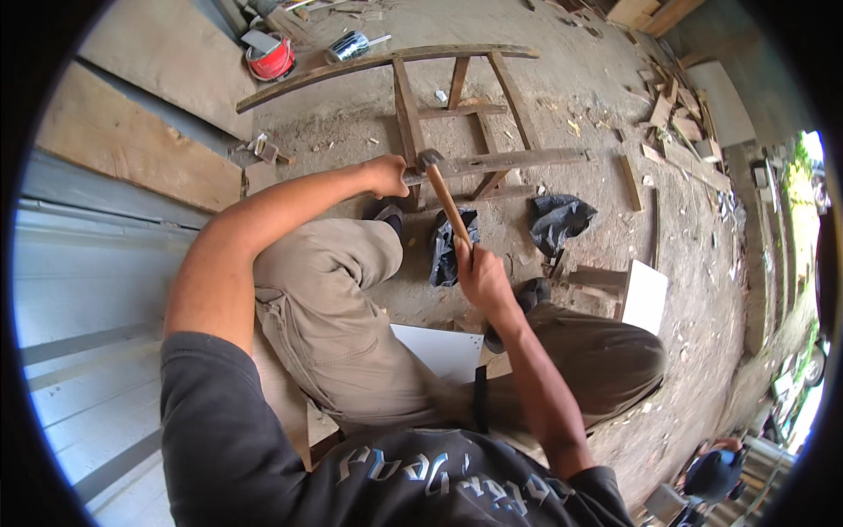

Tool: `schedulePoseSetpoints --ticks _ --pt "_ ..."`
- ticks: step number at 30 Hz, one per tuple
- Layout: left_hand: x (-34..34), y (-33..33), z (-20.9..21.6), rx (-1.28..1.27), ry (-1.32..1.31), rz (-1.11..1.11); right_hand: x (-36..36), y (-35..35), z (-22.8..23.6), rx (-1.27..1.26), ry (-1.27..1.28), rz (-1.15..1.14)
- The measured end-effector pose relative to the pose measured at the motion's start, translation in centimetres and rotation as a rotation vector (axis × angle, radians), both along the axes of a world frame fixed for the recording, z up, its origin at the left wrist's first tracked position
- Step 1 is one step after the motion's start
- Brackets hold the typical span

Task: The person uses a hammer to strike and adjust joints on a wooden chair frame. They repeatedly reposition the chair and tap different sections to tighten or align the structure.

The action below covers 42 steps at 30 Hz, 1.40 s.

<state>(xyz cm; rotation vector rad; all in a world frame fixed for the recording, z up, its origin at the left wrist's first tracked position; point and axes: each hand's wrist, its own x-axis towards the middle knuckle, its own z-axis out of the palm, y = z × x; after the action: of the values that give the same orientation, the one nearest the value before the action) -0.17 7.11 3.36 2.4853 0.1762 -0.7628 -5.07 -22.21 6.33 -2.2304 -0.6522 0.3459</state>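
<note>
My right hand is wrapped round the wooden handle of a hammer. The hammer's dark head is up against the near rail of a wooden frame, close to the rail's left end. At that same end, my left hand is closed on the rail, just left of the hammer head. Two long rails and several crosspieces and legs make up the frame, which stands on the dirt floor in front of me. The left fingertips are partly hidden.
Two black plastic bags lie by my feet. A white board is at the right. Scrap wood is heaped at the far right. A red bucket and a metal can stand beyond the frame. Planks line the left.
</note>
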Motion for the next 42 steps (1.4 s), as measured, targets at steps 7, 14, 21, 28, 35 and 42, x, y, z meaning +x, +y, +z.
schedulePoseSetpoints --ticks 7,14,21,28,35,42 --pt "-0.5 1.8 1.8 0.159 -0.403 -0.089 -1.3 -1.8 2.8 0.402 0.547 -0.322" --pt "5.4 3.4 8.7 0.289 -0.532 0.024 -2.2 -4.0 5.7 0.571 0.875 -0.512" --pt "9.5 7.5 6.8 0.515 -0.655 0.148 -2.5 -3.3 7.0 0.595 0.930 -0.399" --pt "10.5 7.6 8.0 0.628 -0.567 0.295 -2.1 -3.4 5.6 0.674 1.040 -0.486" --pt "12.0 8.4 8.0 0.792 -0.504 0.492 -1.3 -5.1 2.9 0.771 1.071 -0.631" --pt "13.9 10.4 6.9 0.802 -0.537 0.477 -1.1 -5.0 1.2 0.773 1.069 -0.648"
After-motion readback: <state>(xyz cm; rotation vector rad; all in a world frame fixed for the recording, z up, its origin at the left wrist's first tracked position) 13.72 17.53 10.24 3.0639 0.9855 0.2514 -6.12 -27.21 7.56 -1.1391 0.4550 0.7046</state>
